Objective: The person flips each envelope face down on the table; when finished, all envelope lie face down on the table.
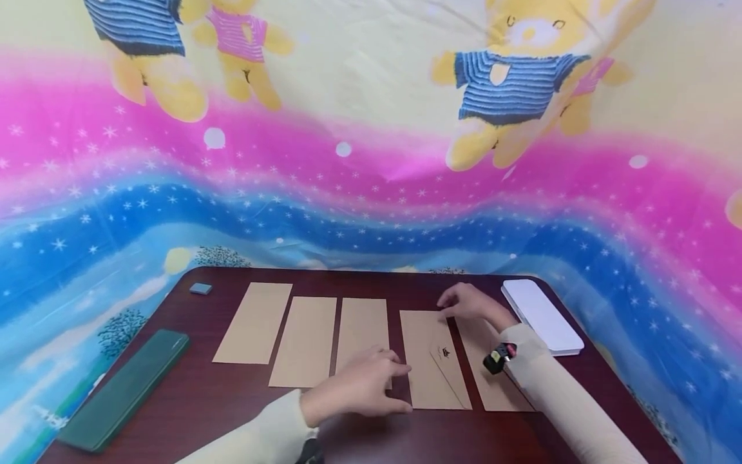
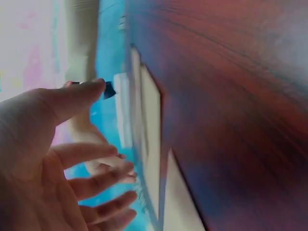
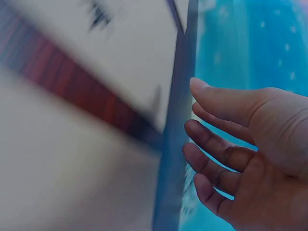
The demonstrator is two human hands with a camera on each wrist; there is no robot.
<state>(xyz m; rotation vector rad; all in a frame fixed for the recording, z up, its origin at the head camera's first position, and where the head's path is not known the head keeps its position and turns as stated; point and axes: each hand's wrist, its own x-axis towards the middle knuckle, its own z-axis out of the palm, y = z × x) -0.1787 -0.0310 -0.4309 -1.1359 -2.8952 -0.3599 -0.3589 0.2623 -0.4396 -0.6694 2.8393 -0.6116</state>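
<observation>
- Right hand (image 1: 472,303) is loosely curved, thumb and fingers apart, nothing gripped. It's right by the far right corner of the logo envelope (image 1: 426,364); honestly can't tell if the fingertips touch it.
- Left hand (image 1: 371,383) is relaxed too, fingers spread, holding nothing, just beside that envelope's left edge and above the near end of the middle envelope (image 1: 364,322).
- Left of the left hand: second envelope (image 1: 304,341), then leftmost envelope (image 1: 253,322).
- Under the right wrist, partly hidden: rightmost envelope (image 1: 497,394).
- White box (image 1: 543,316) sits just right of the right hand; green case (image 1: 127,390) is well left of the left.
</observation>
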